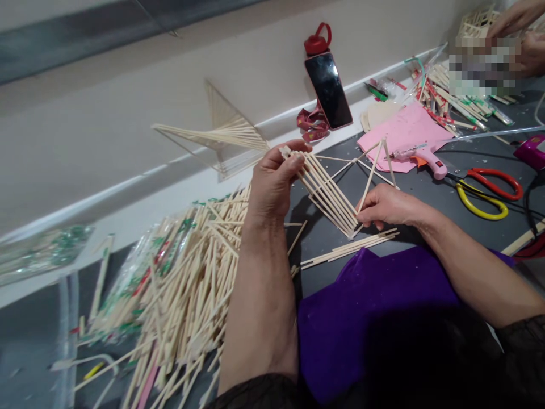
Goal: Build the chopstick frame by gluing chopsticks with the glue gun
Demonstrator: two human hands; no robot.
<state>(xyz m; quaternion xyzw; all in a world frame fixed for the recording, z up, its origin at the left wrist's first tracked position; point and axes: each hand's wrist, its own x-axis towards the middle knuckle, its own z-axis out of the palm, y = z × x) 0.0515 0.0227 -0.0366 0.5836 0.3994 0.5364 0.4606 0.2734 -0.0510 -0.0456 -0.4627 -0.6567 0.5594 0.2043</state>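
A frame of wooden sticks (330,193), with a row of parallel sticks on its near side, is tilted above the grey table. My left hand (279,173) pinches its upper left end, where whitish glue shows. At the lower right corner of the row, my right hand (383,205) has its fingers closed on the frame. Thinner triangular parts of the frame rise behind my right hand. Several loose sticks (361,245) lie just in front of the frame, beside a purple cloth (378,278).
A big heap of sticks (191,278) lies at the left. Behind the frame are a pink glue gun (430,159), pink sheets (400,133), scissors (483,207), a phone (330,91) and a red-capped bottle (315,44). Another person's hands (525,34) are at the upper right.
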